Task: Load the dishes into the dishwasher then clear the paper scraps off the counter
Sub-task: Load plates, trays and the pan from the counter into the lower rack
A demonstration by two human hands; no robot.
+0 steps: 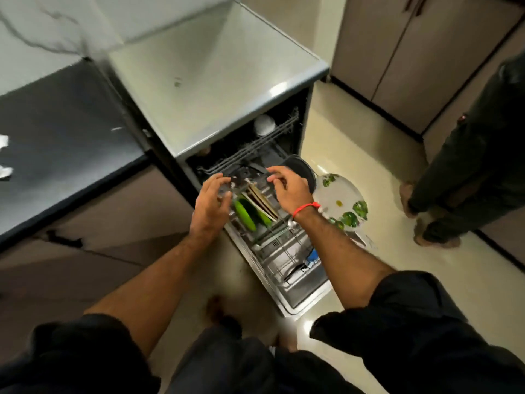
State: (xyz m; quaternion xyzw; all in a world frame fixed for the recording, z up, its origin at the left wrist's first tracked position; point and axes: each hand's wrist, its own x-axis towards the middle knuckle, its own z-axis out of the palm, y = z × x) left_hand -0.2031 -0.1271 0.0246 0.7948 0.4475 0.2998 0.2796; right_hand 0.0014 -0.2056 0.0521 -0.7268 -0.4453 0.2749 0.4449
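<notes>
Right, you're well into the loading: green plates (245,213) and tan plates (262,201) stand on edge in the pulled-out lower wire rack (287,258) of the open dishwasher (218,89), with a white bowl (264,125) up in the upper rack. Your left hand (211,199) hovers over the rack with fingers loosely curled, holding nothing; your right hand (287,189) looks the same, though blur makes that uncertain. Beside the rack sit a white leaf-patterned plate (342,201) and a dark round dish (301,169). Still left: the white paper scraps (4,157) on the black counter (62,137).
</notes>
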